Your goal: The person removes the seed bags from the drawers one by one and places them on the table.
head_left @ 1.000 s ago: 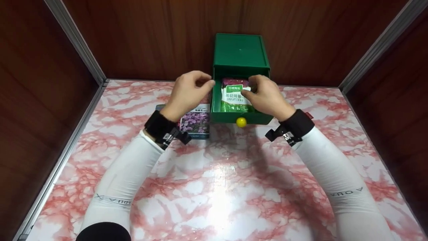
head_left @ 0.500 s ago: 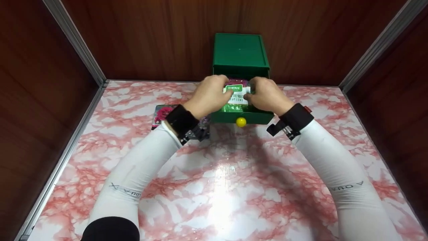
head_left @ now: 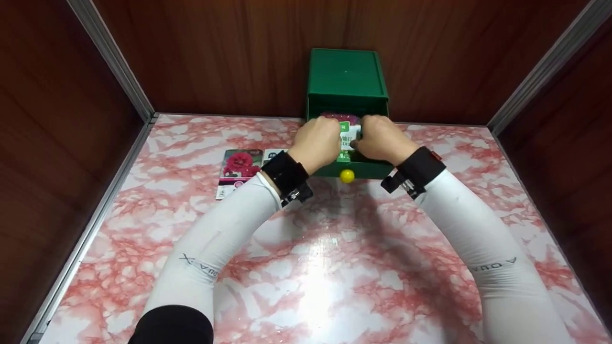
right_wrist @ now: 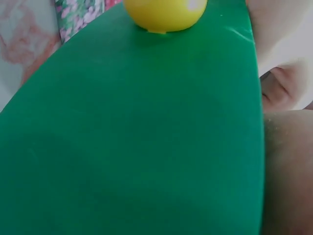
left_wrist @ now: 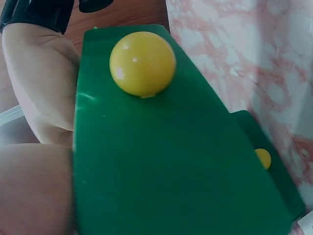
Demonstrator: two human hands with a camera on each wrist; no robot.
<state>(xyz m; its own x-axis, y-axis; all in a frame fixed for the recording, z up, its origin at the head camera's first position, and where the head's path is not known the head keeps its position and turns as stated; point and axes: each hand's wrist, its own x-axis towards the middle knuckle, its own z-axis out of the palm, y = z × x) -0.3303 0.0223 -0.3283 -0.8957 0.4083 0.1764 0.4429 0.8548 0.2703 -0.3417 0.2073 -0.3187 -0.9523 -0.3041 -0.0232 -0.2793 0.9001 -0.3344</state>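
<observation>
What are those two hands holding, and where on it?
Both the left hand and right hand grip the green seed packet in the open drawer, one at each side edge.

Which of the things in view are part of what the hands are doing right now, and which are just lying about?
In hand:
left hand
right hand
green-and-white seed packet
open green plastic drawer with yellow ball knob

Lying about:
red-flower seed packet on the pink marble tabletop
a second packet beside it, mostly hidden by the left wrist

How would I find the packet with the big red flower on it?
Start at the green drawer box against the back wall, then look left along the pink marble table. The red-flower seed packet lies flat there, beside the left forearm; the other packets mostly hide under hands.
</observation>
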